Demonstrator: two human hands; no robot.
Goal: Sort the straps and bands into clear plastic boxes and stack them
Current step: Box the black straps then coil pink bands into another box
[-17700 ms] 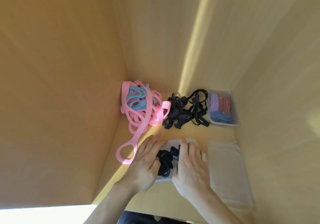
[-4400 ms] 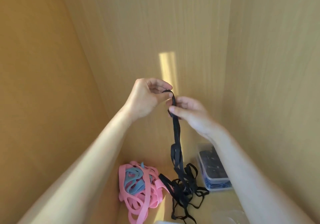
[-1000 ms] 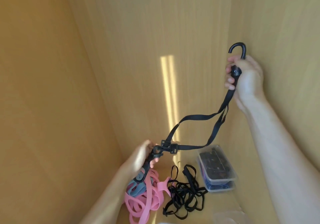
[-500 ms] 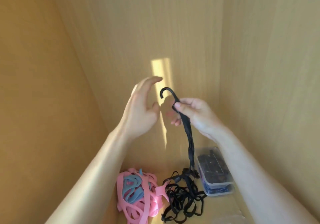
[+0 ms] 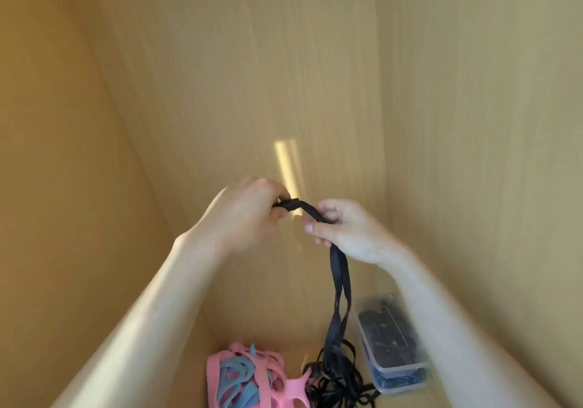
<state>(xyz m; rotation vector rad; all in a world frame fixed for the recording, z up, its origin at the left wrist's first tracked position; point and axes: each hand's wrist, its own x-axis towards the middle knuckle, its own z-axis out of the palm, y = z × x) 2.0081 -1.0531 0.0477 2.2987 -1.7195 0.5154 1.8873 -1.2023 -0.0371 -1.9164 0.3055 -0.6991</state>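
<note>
Half a second ago the left hand (image 5: pixel 243 215) was open beside the hook; now it has closed its fingers around the top end of the black strap (image 5: pixel 339 281), and the hook is hidden inside that fist. The right hand (image 5: pixel 344 234) pinches the same strap a little further along, between thumb and fingers, so a short piece runs from hand to hand. From the right hand the strap hangs down doubled, and its lower end goes into the black tangle (image 5: pixel 339 379) on the shelf floor.

I judge the strap to be light, soft and limp. It will not keep any shape, so it must be folded or rolled. The best holds seem to be the stiff hook end and the flat webbing near it. The risk is that the hanging part drags other loops of the tangle up with it.

Just left of the tangle lies the pile of pink and blue bands (image 5: pixel 243 379), touching it. To the right, near the right wall, stand two clear boxes (image 5: pixel 394 363), one stacked on the other, the upper one holding dark things. Nothing stands between the hands and the boxes.
</note>
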